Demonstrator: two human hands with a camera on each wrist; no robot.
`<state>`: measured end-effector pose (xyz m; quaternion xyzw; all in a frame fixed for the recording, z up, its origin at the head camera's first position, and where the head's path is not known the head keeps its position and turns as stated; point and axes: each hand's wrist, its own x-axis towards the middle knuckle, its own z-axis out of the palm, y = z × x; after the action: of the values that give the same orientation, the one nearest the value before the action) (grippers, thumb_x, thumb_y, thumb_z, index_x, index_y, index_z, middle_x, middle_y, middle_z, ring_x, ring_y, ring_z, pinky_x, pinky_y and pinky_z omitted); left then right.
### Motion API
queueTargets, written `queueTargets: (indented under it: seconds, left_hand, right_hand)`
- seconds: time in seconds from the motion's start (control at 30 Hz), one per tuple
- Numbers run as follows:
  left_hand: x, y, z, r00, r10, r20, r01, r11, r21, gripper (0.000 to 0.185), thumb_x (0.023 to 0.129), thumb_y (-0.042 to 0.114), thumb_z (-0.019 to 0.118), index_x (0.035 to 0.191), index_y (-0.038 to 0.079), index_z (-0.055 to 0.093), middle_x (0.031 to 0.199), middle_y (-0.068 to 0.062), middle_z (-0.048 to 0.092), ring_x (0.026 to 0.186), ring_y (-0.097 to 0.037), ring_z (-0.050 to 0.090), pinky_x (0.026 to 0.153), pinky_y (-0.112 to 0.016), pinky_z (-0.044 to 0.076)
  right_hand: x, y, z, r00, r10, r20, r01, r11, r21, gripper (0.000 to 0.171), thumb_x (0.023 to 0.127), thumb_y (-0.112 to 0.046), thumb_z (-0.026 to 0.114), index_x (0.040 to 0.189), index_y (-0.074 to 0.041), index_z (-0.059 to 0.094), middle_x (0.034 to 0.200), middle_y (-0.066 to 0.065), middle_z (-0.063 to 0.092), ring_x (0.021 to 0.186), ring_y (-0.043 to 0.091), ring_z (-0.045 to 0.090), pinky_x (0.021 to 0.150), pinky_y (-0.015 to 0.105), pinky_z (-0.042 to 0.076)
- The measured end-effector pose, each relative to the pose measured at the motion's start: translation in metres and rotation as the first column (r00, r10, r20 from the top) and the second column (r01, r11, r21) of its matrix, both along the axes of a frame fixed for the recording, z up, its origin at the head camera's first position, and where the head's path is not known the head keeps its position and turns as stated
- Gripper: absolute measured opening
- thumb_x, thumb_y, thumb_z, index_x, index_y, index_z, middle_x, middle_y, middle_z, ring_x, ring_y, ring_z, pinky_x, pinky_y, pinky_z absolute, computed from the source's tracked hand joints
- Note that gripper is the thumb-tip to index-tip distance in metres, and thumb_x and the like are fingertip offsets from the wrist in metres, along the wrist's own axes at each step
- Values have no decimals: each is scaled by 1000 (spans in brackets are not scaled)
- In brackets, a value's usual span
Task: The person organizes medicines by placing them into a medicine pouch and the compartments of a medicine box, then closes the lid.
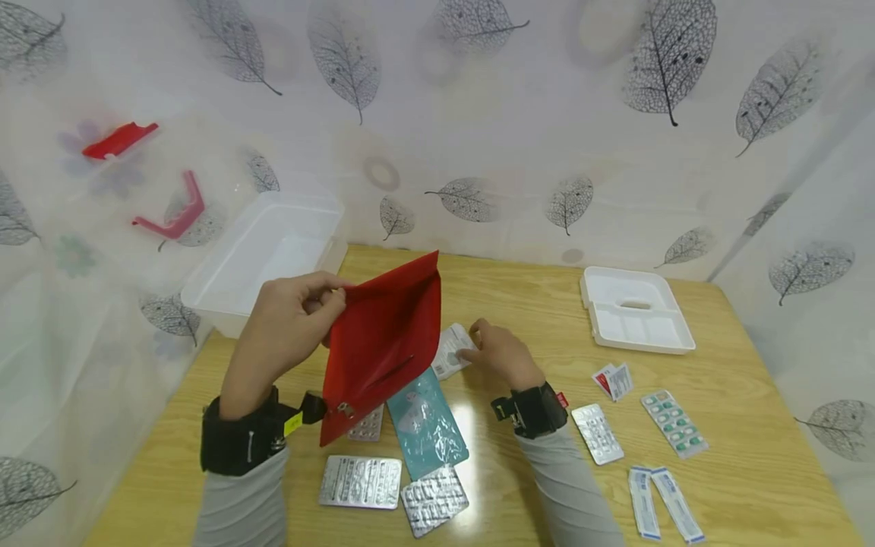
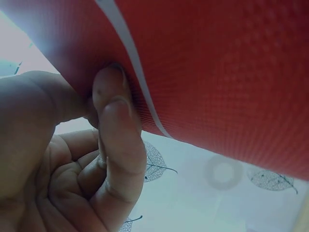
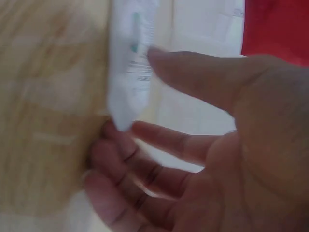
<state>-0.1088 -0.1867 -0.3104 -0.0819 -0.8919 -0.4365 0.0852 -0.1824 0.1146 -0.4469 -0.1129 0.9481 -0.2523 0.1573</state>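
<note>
Hands, two: left hand (image 1: 290,319) pinching the edge of a red pouch (image 1: 386,327) between thumb and fingers; right hand (image 1: 504,357) at the end of a white packet (image 1: 450,351), thumb apart from fingers, actual grip cannot be told. Pouch held up over the desk (image 1: 519,292), its mouth gaping, zip pull (image 1: 345,410) near the lower corner.

Nearby: teal packet (image 1: 429,429), its upper end behind the pouch; small blister pack (image 1: 369,425), likewise partly covered; silver blister sheet (image 1: 361,482); second silver sheet (image 1: 435,501), touching the teal packet.

Right side: silver blister strip (image 1: 598,433); green-capsule blister (image 1: 674,424); paired narrow sachets (image 1: 644,501), blue and white; small red-and-white sachets (image 1: 618,382); compartmented white tray (image 1: 642,349) beyond. Far left: large white box (image 1: 273,243), its near corner behind the left hand.

Hard to make out: red piece (image 1: 119,140) and pink angled piece (image 1: 181,213), attachment unclear; packet print, blurred; pouch interior, dark, contents not discernible. Both sleeves (image 1: 242,501) cut off by the lower edge.
</note>
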Motion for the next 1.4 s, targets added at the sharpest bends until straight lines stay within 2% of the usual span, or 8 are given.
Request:
queueTargets:
  seconds: [0.2, 0.43, 0.5, 0.63, 0.8, 0.93, 1.13, 1.4]
  left_hand:
    - [1, 0, 0, 1000, 0, 29, 0, 1000, 1, 22, 102, 16, 57, 111, 7, 74, 81, -9, 67, 61, -23, 63, 53, -29, 56]
    - [-2, -2, -1, 999, -7, 35, 7, 1000, -24, 21, 102, 15, 56, 111, 7, 74, 80, -8, 66, 60, -25, 64, 52, -30, 57]
    - [-2, -2, 0, 999, -8, 36, 9, 1000, -27, 22, 102, 15, 56, 111, 7, 74, 80, -8, 66, 62, -27, 64, 52, -30, 57]
    - [-2, -4, 1, 999, -13, 42, 13, 1000, -20, 23, 102, 17, 55, 112, 6, 74, 81, -9, 67, 62, -29, 64, 53, -29, 56]
    - [-2, -7, 0, 999, -4, 41, 6, 999, -40, 23, 102, 17, 55, 113, 7, 73, 82, -8, 67, 62, -24, 64, 54, -29, 56]
    - [-4, -10, -1, 999, 6, 36, -4, 998, -60, 23, 102, 17, 56, 115, 7, 73, 84, -8, 68, 63, -22, 64, 54, -30, 57]
    - [-6, -14, -2, 999, 3, 41, -1, 999, -53, 23, 102, 17, 56, 115, 7, 72, 85, -9, 69, 64, -23, 66, 55, -30, 58]
    - [-6, -14, -2, 998, -23, 61, 25, 999, -38, 24, 102, 15, 54, 115, 6, 72, 86, -10, 69, 62, -22, 63, 53, -29, 56]
  right_hand:
    - [-3, -1, -7, 999, 18, -37, -20, 998, -61, 46, 93, -15, 72, 135, -8, 53, 90, 9, 66, 76, 21, 58, 65, 35, 48]
    - [-8, 1, -5, 994, 68, -83, -82, 982, -171, 38, 101, -3, 54, 138, -9, 51, 71, 4, 52, 59, 14, 46, 53, 26, 38]
    - [-8, 0, -2, 992, 79, -99, -97, 977, -192, 30, 102, -4, 51, 132, -8, 56, 72, 4, 49, 58, 13, 44, 53, 25, 37]
    - [-7, -1, 5, 990, 81, -119, -104, 973, -204, 18, 104, -8, 50, 115, -8, 64, 85, 6, 55, 66, 15, 49, 56, 26, 41]
    - [-2, 1, 19, 985, 87, -148, -119, 968, -222, 16, 101, -10, 54, 107, -8, 70, 91, 6, 64, 70, 15, 53, 57, 27, 45]
    - [2, 6, 34, 988, 59, -142, -100, 947, -304, 19, 98, -9, 55, 104, -8, 73, 93, 7, 69, 70, 14, 58, 59, 27, 50]
    - [11, 14, 62, 993, 40, -107, -85, 882, -464, 19, 99, -8, 56, 102, -6, 75, 104, 11, 72, 79, 17, 67, 71, 33, 60]
    - [38, 24, 99, 997, 80, -10, -64, 709, -703, 18, 104, -13, 55, 107, -8, 73, 112, 8, 68, 92, 24, 62, 78, 29, 56]
